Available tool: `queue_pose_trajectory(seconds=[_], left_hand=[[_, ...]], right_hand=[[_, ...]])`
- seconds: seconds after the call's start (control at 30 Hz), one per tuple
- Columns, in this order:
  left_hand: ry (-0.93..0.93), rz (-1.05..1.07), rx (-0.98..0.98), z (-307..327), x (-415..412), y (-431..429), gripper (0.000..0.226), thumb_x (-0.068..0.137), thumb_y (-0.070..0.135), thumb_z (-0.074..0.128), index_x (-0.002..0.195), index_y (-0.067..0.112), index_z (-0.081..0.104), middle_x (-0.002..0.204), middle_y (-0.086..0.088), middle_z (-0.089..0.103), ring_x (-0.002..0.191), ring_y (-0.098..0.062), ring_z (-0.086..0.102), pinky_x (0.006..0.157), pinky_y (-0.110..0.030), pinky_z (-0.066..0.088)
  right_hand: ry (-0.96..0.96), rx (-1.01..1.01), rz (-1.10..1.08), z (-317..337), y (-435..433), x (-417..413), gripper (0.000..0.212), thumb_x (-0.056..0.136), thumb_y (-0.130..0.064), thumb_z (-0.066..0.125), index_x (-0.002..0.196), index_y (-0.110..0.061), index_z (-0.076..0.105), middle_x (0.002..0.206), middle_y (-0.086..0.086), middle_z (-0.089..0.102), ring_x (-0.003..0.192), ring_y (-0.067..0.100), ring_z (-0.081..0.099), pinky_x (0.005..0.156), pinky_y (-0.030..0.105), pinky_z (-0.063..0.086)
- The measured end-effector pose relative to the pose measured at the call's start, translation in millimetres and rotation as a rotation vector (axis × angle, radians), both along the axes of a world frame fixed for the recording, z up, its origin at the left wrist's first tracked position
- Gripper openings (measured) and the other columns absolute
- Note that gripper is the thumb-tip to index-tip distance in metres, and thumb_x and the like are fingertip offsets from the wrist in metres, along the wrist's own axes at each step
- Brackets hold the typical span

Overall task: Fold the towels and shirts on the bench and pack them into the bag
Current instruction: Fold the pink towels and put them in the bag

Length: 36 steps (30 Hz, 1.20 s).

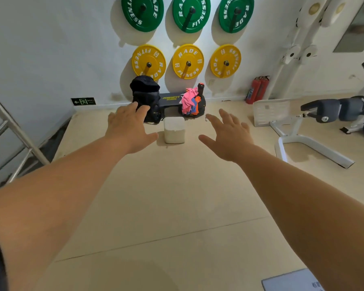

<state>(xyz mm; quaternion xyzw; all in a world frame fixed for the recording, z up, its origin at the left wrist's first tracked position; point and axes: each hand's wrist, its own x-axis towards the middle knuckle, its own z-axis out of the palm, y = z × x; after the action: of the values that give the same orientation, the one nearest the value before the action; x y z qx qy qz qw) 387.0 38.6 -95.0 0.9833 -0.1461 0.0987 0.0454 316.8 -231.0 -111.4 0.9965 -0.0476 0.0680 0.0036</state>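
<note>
**Two hands out, both holding nothing**

Both arms are stretched forward over the beige floor [177, 196], palms down. The left hand [130, 127] has its fingers straight and a bit spread, thumb sticking out to the side. The right hand [229, 137] is the same, fingers fanned and relaxed. Neither one touches anything.

The task stuff is all back by the wall, well apart from the hands. A low black bench [170, 100] with yellow lettering sits against the wall. The black bag [145, 95] stands upright at its left end, and from this angle the left fingertips overlap its lower part. The clothes [189, 102] are a messy unfolded heap at the bench's right end, pink on top with orange and blue bits showing. I can't tell towels from shirts at this range. A dark bottle [200, 89] with a red cap stands upright just behind the heap.

A white box [174, 130] sits on the floor in front of the bench, between the two hands in view.

Green plates [142, 12] and yellow plates [188, 61] hang on the wall above. Red extinguishers [257, 89] stand to the right, near a white machine [292, 131].
</note>
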Motion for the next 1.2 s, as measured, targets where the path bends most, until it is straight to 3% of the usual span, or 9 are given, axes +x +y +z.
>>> queue_pose_trajectory(seconds=[0.3,0.5,0.6,0.97,1.2], left_hand=[[0.124,0.002,-0.095,-44,213,-77,0.078,0.082,0.061,0.064,0.146,0.026,0.037,0.145,0.000,0.043,0.131,-0.032,0.041,0.103,-0.050,0.038],[0.271,0.130,-0.182,-60,357,-141,0.073,0.087,0.057,0.061,0.149,0.028,0.034,0.154,0.000,0.035,0.136,-0.031,0.036,0.108,-0.048,0.035],[0.256,0.128,-0.215,-55,426,-162,0.069,0.088,0.055,0.061,0.147,0.029,0.036,0.150,0.000,0.040,0.134,-0.030,0.038,0.107,-0.047,0.037],[0.354,0.085,-0.325,-113,714,-188,0.068,0.085,0.055,0.065,0.143,0.030,0.040,0.144,0.001,0.045,0.126,-0.027,0.046,0.102,-0.049,0.044],[0.501,0.038,-0.318,-137,893,-204,0.058,0.088,0.052,0.063,0.138,0.027,0.048,0.140,0.000,0.048,0.124,-0.026,0.047,0.100,-0.044,0.045]], right_hand=[[0.132,0.077,-0.026,-55,-80,205,0.074,0.091,-0.075,0.031,0.153,-0.039,0.019,0.165,0.003,0.010,0.149,0.030,0.019,0.115,0.057,0.026],[0.221,0.132,0.023,-61,-149,370,0.072,0.090,-0.075,0.033,0.152,-0.039,0.022,0.164,0.001,0.014,0.147,0.030,0.022,0.114,0.056,0.028],[0.213,0.130,0.052,-57,-173,451,0.071,0.090,-0.074,0.034,0.151,-0.038,0.025,0.164,0.001,0.017,0.146,0.030,0.025,0.112,0.056,0.030],[0.284,0.167,0.002,-96,-195,724,0.069,0.092,-0.071,0.039,0.150,-0.036,0.032,0.160,0.001,0.026,0.144,0.030,0.030,0.110,0.055,0.033],[0.447,0.286,-0.172,-129,-204,868,0.066,0.091,-0.071,0.039,0.146,-0.035,0.039,0.154,-0.003,0.037,0.137,0.026,0.040,0.108,0.050,0.038]])
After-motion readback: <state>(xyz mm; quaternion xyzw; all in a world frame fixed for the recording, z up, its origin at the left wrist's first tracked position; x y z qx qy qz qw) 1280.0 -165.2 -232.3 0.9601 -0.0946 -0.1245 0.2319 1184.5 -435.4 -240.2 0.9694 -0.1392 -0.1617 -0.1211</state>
